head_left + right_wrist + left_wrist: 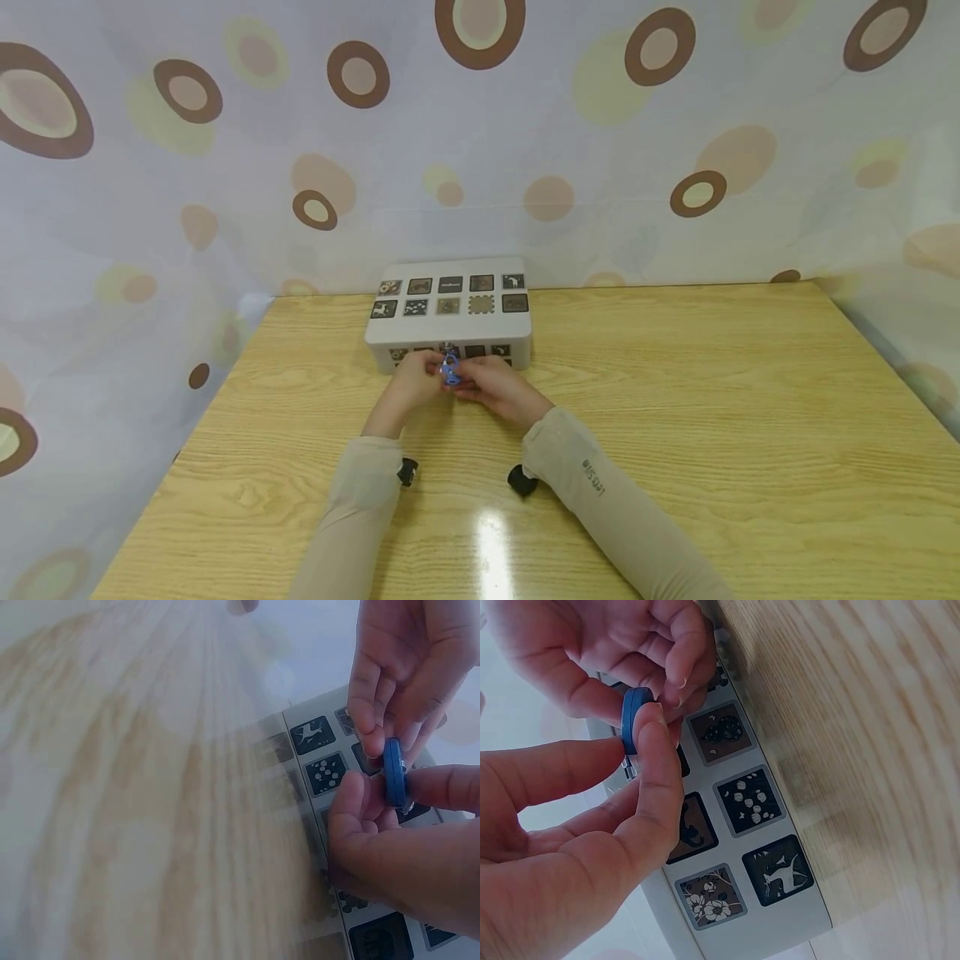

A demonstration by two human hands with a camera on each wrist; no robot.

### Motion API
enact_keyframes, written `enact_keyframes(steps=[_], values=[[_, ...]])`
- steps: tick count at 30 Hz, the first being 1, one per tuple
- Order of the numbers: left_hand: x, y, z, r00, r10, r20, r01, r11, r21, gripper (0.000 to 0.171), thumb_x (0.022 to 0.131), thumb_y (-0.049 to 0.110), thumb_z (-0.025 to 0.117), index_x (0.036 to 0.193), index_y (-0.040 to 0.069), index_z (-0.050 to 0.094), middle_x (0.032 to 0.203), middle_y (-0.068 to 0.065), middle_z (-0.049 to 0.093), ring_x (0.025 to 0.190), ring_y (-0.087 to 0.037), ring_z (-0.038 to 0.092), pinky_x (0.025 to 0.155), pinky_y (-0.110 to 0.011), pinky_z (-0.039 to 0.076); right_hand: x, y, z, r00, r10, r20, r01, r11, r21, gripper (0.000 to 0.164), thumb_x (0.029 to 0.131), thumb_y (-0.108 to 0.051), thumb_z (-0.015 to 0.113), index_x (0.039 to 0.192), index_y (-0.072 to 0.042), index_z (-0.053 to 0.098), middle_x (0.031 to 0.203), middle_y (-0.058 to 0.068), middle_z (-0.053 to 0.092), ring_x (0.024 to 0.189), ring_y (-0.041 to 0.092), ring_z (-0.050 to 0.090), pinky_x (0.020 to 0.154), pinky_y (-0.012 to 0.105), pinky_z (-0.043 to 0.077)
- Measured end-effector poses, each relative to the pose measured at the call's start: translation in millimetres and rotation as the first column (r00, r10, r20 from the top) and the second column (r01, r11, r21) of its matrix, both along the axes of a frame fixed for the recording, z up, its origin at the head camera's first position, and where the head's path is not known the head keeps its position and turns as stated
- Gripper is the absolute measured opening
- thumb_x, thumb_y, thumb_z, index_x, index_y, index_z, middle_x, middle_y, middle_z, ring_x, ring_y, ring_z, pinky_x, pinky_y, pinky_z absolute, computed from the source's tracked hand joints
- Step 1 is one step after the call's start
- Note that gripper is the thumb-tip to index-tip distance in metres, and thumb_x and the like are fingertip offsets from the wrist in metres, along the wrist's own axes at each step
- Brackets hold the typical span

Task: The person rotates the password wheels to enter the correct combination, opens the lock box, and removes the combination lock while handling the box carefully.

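Observation:
A small flat blue piece (450,369) with rounded ends and bits of metal on it is held between both hands, in front of a white box's (442,332) near side. The left hand (412,382) pinches it between thumb and forefinger from the left. From the right, the right hand (501,385) grips it with its thumb and curled fingers. In the left wrist view the blue piece (634,718) shows edge-on, close to a metal clasp (631,768) on the box. The right wrist view shows the same piece (394,774) upright between the fingertips; its exact kind I cannot tell.
The box, lid down, carries dark square pictures and stands at the back of a wooden table (675,433). A patterned curtain (480,167) hangs right behind it. Both wrists wear black bands with cameras (522,481).

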State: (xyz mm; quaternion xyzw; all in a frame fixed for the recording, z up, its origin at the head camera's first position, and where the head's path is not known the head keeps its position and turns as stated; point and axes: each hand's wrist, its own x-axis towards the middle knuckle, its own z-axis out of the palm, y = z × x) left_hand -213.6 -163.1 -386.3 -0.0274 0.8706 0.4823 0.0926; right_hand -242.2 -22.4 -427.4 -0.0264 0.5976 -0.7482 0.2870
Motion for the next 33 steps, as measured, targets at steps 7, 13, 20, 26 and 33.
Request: enact_keyframes(steps=[7, 13, 20, 26, 33], values=[[-0.1, 0.7, -0.5, 1.000, 0.007, -0.003, -0.007, 1.000, -0.008, 0.035, 0.087, -0.011, 0.050, 0.122, -0.016, 0.053, 0.093, -0.018, 0.060, 0.083, -0.026, 0.063, 0.069, -0.027, 0.051, -0.5, -2.6, -2.6, 1.000, -0.001, -0.015, 0.001, 1.000, 0.030, 0.032, 0.098, -0.004, 0.043, 0.118, 0.019, 0.052, 0.088, 0.009, 0.063, 0.080, 0.013, 0.063, 0.079, 0.024, 0.053], [-0.4, -0.1, 1.0, 1.000, 0.004, -0.022, -0.006, 0.999, -0.054, 0.037, 0.083, -0.011, 0.051, 0.120, -0.014, 0.055, 0.093, -0.016, 0.059, 0.082, -0.021, 0.056, 0.069, -0.027, 0.049, -0.7, -3.6, -2.3, 1.000, 0.001, -0.010, -0.001, 1.000, 0.030, 0.032, 0.099, -0.005, 0.042, 0.117, 0.019, 0.053, 0.087, 0.008, 0.062, 0.078, 0.013, 0.061, 0.074, 0.022, 0.052], [-0.9, -1.2, -0.9, 1.000, -0.003, -0.023, 0.001, 0.997, -0.080, 0.037, 0.084, -0.009, 0.051, 0.121, -0.014, 0.055, 0.093, -0.016, 0.059, 0.082, -0.021, 0.055, 0.068, -0.027, 0.047, 0.4, -3.2, -2.0, 1.000, -0.010, -0.004, 0.010, 1.000, 0.021, 0.031, 0.098, -0.004, 0.043, 0.115, 0.018, 0.054, 0.087, 0.008, 0.062, 0.078, 0.013, 0.062, 0.074, 0.023, 0.052], [-1.2, -0.3, -1.9, 1.000, -0.007, -0.016, 0.005, 0.997, -0.074, 0.036, 0.086, -0.010, 0.051, 0.121, -0.015, 0.055, 0.094, -0.018, 0.061, 0.082, -0.022, 0.058, 0.069, -0.027, 0.049, 0.6, -1.6, -1.1, 0.999, -0.029, 0.019, 0.029, 1.000, -0.011, 0.029, 0.097, -0.004, 0.044, 0.113, 0.018, 0.055, 0.086, 0.009, 0.063, 0.080, 0.017, 0.064, 0.081, 0.029, 0.053], [-2.2, -0.4, -2.7, 1.000, 0.007, -0.009, -0.007, 0.998, -0.064, 0.036, 0.086, -0.009, 0.052, 0.122, -0.013, 0.055, 0.095, -0.017, 0.060, 0.084, -0.021, 0.057, 0.070, -0.027, 0.049, -0.1, -2.0, -0.1, 1.000, -0.012, 0.011, 0.012, 1.000, 0.012, 0.029, 0.095, -0.002, 0.046, 0.113, 0.018, 0.056, 0.091, 0.010, 0.063, 0.083, 0.017, 0.064, 0.084, 0.029, 0.052]])
